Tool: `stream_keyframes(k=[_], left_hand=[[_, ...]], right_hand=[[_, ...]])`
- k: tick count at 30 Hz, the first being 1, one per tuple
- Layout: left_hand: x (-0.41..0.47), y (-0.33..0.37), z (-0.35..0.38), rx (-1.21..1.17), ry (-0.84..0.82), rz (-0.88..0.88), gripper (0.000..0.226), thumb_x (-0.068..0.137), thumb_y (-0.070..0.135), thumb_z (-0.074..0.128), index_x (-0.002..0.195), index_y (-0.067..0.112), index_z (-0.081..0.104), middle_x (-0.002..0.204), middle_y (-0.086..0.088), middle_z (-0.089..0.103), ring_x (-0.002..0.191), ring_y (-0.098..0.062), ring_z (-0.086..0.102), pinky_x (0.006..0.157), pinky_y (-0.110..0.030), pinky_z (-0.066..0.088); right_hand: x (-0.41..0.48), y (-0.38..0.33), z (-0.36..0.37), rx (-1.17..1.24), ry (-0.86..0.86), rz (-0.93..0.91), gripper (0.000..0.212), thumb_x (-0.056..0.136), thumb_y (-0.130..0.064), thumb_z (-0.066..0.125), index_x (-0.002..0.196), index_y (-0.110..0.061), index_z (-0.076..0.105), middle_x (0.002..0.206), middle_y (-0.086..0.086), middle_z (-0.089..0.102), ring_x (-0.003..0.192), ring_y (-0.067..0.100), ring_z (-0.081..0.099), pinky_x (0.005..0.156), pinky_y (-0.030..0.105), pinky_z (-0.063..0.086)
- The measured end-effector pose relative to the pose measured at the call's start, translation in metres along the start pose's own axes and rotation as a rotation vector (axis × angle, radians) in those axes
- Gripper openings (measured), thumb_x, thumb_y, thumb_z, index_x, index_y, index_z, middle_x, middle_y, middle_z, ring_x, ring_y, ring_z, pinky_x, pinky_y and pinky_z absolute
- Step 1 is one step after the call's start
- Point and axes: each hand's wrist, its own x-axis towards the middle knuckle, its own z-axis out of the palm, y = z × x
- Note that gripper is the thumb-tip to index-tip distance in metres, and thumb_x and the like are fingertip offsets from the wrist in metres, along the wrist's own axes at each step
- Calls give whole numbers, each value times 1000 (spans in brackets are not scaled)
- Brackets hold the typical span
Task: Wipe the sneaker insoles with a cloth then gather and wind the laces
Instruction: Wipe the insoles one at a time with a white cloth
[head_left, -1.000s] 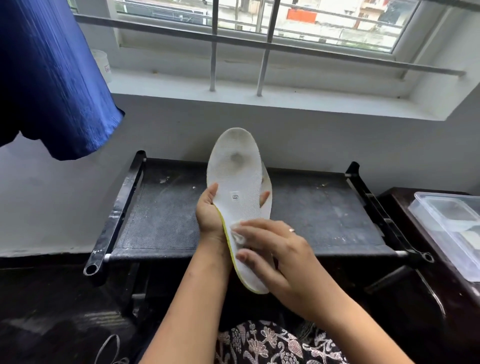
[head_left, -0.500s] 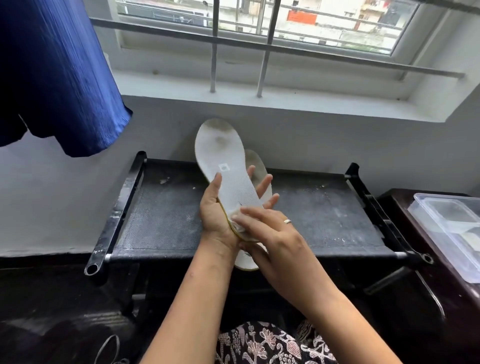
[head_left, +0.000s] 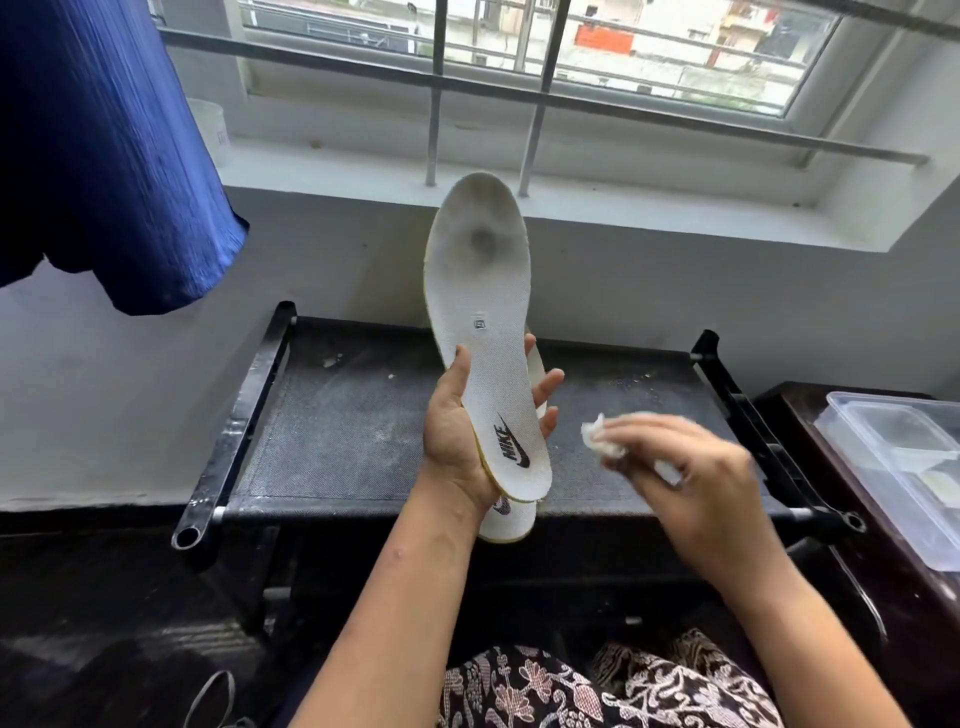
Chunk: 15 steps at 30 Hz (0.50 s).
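Note:
My left hand (head_left: 457, 441) holds two white insoles stacked together, upright, over the black stand. The front insole (head_left: 483, 312) shows a grey worn spot near its toe and a black logo at the heel. Only the heel and a sliver of the second insole (head_left: 511, 522) peek out behind it. My right hand (head_left: 691, 478) is off to the right of the insoles, apart from them, clutching a small crumpled white cloth (head_left: 597, 434). A grey lace loop (head_left: 208, 696) lies on the dark floor at the bottom left.
A black fabric-topped stand (head_left: 337, 431) with metal side rails sits below the window sill. A clear plastic container (head_left: 904, 457) rests on a dark table at right. A blue garment (head_left: 98, 156) hangs at upper left. Patterned clothing covers my lap.
My right hand with the cloth has come off the insole's heel and moved right. My left hand has raised the insoles and turned them more upright, uncovering the logo.

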Motion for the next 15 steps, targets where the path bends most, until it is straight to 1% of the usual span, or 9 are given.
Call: stream_keyframes(k=[2,5,6,8,9,10,11,13,15], left_hand=[[-1,-4,1,30,2,-17,54,93,50,35,126,13,57,125,-2,60,99,-28,62,75,-37,49],[-1,-7,3,77,-20,-49,56,94,48,34,131,12,54,132,-7,58,106,-30,62,83,-42,49],[-1,-8,4,82,-33,-61,55,94,48,34,131,13,54,130,-9,59,107,-29,61,86,-43,49],[-1,-9,5,80,-60,-74,51,92,45,37,129,15,56,118,-9,65,105,-26,61,89,-43,47],[-1,-9,5,70,-62,-76,50,91,44,38,126,14,57,111,-10,66,103,-25,60,90,-41,45],[-1,-8,4,46,-57,-83,49,90,44,39,124,12,57,107,-10,66,101,-25,60,92,-39,43],[0,-6,3,12,-51,-92,51,90,44,39,123,10,57,108,-10,64,102,-25,59,97,-38,41],[2,-2,-2,-54,-28,-94,55,91,46,38,126,6,54,118,-11,59,112,-27,56,110,-40,32],[4,0,-8,-104,-14,-67,56,93,45,35,129,7,53,124,-9,58,125,-33,48,115,-46,26]], right_hand=[[19,-3,-6,39,71,25,28,77,-4,73,103,-15,72,104,-6,69,101,1,61,91,17,47],[49,-9,4,48,110,-24,25,85,-1,65,108,-10,70,110,-3,67,105,5,60,94,15,45],[58,-10,12,28,95,-50,25,88,-2,61,109,-9,70,112,-2,66,106,7,60,95,17,45],[67,-11,28,-3,37,-75,25,90,-11,54,109,-9,69,113,3,66,104,15,62,93,22,48],[68,-11,36,-27,16,-87,25,90,-14,54,108,-9,70,112,4,67,101,19,63,91,23,48],[65,-11,45,-59,14,-102,23,89,-13,56,106,-8,70,110,5,68,99,22,63,90,24,48],[59,-11,52,-83,26,-111,20,86,-9,60,103,-8,71,108,5,69,98,23,64,91,26,47],[42,-13,63,-74,46,-97,19,82,-5,65,100,-8,71,106,4,70,99,21,64,91,29,47],[23,-17,68,-31,20,-69,23,83,-2,62,103,-9,70,108,3,69,104,18,62,93,29,46]])
